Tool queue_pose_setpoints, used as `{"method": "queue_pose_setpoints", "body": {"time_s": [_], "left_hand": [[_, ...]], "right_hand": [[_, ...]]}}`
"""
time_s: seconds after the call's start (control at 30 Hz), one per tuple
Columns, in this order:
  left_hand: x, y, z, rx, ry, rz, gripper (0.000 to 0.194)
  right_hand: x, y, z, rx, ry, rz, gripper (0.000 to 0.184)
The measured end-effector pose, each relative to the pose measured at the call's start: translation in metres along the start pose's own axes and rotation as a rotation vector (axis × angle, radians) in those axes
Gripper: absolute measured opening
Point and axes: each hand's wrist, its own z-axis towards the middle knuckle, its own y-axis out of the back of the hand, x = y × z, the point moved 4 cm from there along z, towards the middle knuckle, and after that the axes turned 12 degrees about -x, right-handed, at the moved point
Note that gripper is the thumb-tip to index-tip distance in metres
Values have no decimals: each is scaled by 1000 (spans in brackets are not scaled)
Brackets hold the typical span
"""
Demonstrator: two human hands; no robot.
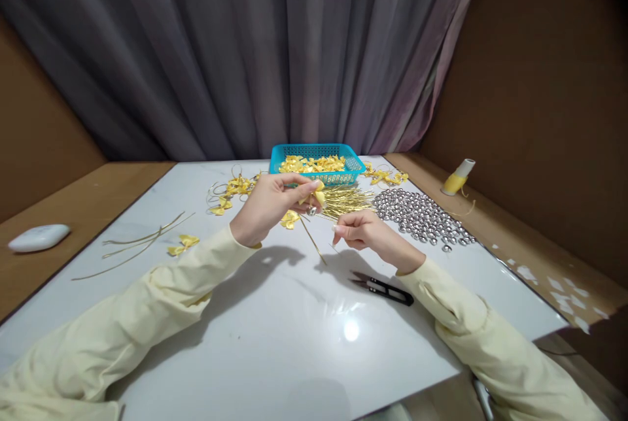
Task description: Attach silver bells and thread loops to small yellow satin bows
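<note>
My left hand point(277, 202) is closed on a yellow ribbon bow point(320, 196), held above the table between thumb and fingers. A small silver bell point(311, 210) hangs just under that bow. To its right, my right hand point(360, 230) is closed in a pinch. A fine line like a needle or thread shows below its fingertips, too thin to name. Another yellow bow point(290, 219) lies beneath my left hand, and a gold cord point(313, 239) slants across the table between the hands. Black thread snips point(385, 289) lie below my right hand.
A blue basket point(357, 172) of yellow bows stands at the back, before a grey curtain. Gold cords point(346, 201) are bundled in front of it. Silver bells point(417, 212) spread to the right, near a yellow thread spool point(456, 179). A white mouse-like object point(39, 238) lies left.
</note>
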Motion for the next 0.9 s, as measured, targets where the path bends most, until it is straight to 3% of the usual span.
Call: {"method": "queue_pose_setpoints", "body": {"time_s": [0.3,0.5,0.7,0.8,0.9], "left_hand": [[-1,1,2,0,-8,-3,24],[-2,-1,-4,-93,-109,215,26],[-1,-5,-10,-72,-107,246,23],[-3,-6,-9,-89,-109,196,22],[-6,-6,-8,-88,-93,130,22]], "right_hand": [[-3,2,-3,154,-68,-72,25],[10,-5,-3,-2,-8,128,53],[15,-10,-1,-107,67,138,37],[18,-11,-1,-129,73,83,24],[17,-8,-2,-138,50,-18,22]]}}
